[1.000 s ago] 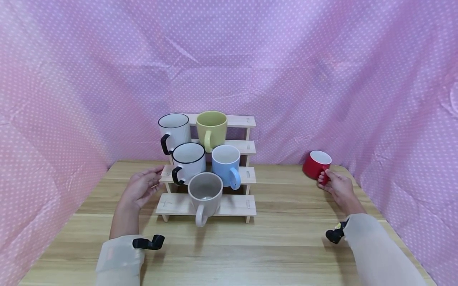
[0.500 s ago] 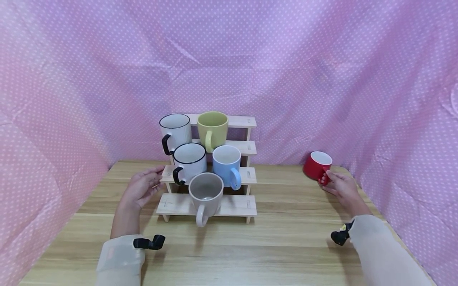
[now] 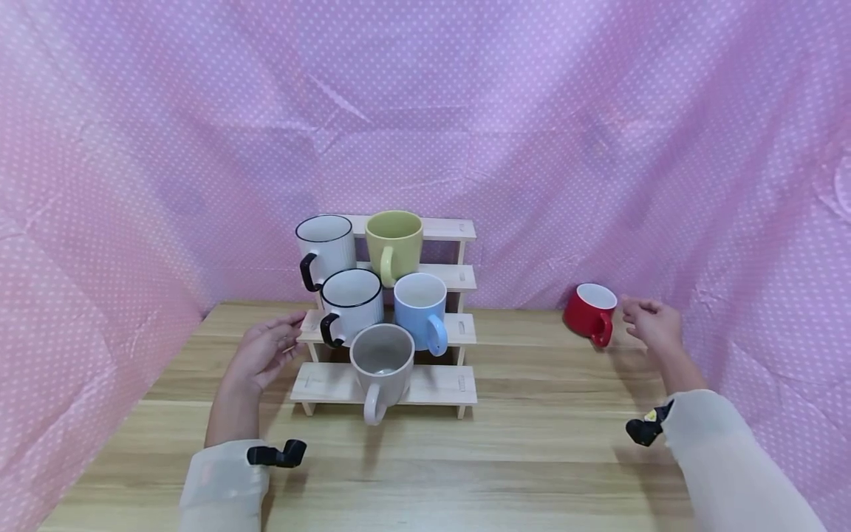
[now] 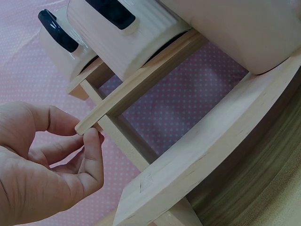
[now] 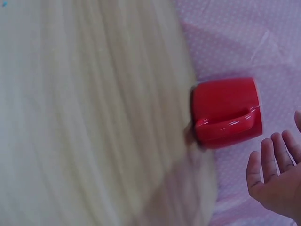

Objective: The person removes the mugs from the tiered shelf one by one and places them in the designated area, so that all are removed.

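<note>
My left hand pinches the left end of a wooden shelf board on the tiered rack; the left wrist view shows thumb and forefinger on the board's tip. Off to the right, a red mug with a white inside stands upright on the table, its handle toward me. Just right of that mug, apart from it, is my right hand, holding nothing, its fingers loosely bent. On the rack stand two white mugs with black handles, a yellow-green mug, a light blue mug and a beige mug.
The wooden table runs back to a pink dotted cloth that hangs behind and at both sides. The red mug stands near the table's back right corner. Black wrist mounts sit on both sleeves.
My right hand has let go of the red mug's handle and moved away to the right and up. The mug's handle has swung slightly toward me. My left hand stays at the rack.
</note>
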The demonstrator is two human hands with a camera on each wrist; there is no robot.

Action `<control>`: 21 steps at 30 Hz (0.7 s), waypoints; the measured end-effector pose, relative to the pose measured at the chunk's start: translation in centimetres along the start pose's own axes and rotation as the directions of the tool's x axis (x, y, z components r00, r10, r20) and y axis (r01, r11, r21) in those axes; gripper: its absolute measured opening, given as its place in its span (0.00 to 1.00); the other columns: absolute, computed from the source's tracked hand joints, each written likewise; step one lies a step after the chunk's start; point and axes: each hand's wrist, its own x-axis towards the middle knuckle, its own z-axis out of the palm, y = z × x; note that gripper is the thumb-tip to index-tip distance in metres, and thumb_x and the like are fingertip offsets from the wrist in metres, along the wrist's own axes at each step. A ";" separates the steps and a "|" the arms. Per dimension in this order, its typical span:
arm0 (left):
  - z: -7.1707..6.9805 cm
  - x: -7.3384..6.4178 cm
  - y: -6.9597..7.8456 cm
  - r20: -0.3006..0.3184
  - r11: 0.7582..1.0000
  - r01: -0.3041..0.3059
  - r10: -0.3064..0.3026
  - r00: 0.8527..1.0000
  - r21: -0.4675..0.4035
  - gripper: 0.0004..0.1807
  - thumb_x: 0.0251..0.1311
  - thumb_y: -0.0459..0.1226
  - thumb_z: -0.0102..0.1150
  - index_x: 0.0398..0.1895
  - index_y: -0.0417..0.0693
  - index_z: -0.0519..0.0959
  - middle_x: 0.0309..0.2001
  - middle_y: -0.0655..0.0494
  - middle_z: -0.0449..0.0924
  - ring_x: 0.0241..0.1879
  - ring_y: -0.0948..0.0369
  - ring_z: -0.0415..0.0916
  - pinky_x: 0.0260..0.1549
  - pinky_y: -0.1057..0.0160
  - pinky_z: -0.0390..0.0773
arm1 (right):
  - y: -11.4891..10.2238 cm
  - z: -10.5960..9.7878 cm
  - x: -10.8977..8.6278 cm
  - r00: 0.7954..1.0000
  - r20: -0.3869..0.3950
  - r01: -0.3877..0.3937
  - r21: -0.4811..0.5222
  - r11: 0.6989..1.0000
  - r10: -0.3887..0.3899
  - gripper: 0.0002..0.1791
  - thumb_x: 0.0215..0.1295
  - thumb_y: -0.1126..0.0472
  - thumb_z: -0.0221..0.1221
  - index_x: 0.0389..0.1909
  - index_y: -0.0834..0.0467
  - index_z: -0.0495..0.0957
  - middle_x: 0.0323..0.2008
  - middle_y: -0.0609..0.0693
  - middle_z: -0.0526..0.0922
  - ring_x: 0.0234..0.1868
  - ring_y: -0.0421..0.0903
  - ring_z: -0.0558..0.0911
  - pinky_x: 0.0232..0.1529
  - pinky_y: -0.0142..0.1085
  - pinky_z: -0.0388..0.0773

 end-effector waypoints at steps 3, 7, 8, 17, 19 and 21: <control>0.0 0.0 0.0 0.000 1.000 0.003 -0.003 1.000 -0.007 0.18 0.76 0.27 0.43 0.62 0.39 0.78 0.44 0.60 0.79 0.40 0.66 0.75 0.43 0.69 0.80 | -1.1 0.4 0.0 0.999 0.001 0.039 -0.011 0.999 -0.039 0.15 0.73 0.51 0.61 0.48 0.59 0.78 0.26 0.30 0.82 0.30 0.27 0.82 0.31 0.23 0.82; -0.1 0.0 0.1 0.001 1.000 0.009 -0.009 1.000 -0.010 0.18 0.77 0.27 0.43 0.64 0.37 0.76 0.44 0.60 0.80 0.40 0.66 0.76 0.43 0.69 0.80 | -2.6 1.2 -0.1 0.995 0.015 0.098 -0.009 0.995 -0.098 0.15 0.73 0.51 0.62 0.46 0.60 0.79 0.26 0.31 0.83 0.30 0.28 0.82 0.31 0.23 0.82; -0.1 0.0 0.1 0.002 1.000 0.010 -0.010 1.000 -0.009 0.19 0.77 0.28 0.43 0.65 0.36 0.75 0.44 0.60 0.80 0.40 0.65 0.76 0.43 0.69 0.80 | -2.9 1.5 -0.2 0.993 0.019 0.115 -0.021 0.993 -0.115 0.16 0.73 0.51 0.62 0.46 0.60 0.79 0.26 0.30 0.83 0.31 0.28 0.82 0.32 0.23 0.82; -0.2 0.1 0.0 0.008 1.000 0.008 -0.008 1.000 0.009 0.23 0.76 0.27 0.44 0.71 0.30 0.66 0.44 0.60 0.80 0.41 0.65 0.76 0.44 0.68 0.81 | -6.0 4.3 -1.5 0.961 0.094 0.268 -0.103 0.958 -0.259 0.25 0.73 0.52 0.62 0.55 0.71 0.77 0.29 0.29 0.84 0.33 0.29 0.83 0.37 0.24 0.83; -0.2 0.1 0.0 0.008 1.000 0.009 -0.009 1.000 0.010 0.22 0.76 0.27 0.44 0.70 0.31 0.68 0.44 0.60 0.80 0.40 0.65 0.76 0.44 0.68 0.81 | -6.6 5.0 -1.8 0.954 0.113 0.288 -0.107 0.952 -0.276 0.25 0.73 0.53 0.61 0.55 0.72 0.77 0.29 0.30 0.84 0.32 0.29 0.82 0.36 0.24 0.83; -0.3 0.1 -0.1 0.012 1.000 0.008 -0.008 1.000 0.007 0.20 0.76 0.27 0.44 0.68 0.33 0.71 0.44 0.60 0.80 0.40 0.65 0.76 0.44 0.68 0.81 | -7.1 5.8 -2.2 0.947 0.128 0.309 -0.125 0.943 -0.294 0.25 0.74 0.53 0.61 0.55 0.73 0.77 0.29 0.30 0.83 0.32 0.29 0.82 0.36 0.24 0.83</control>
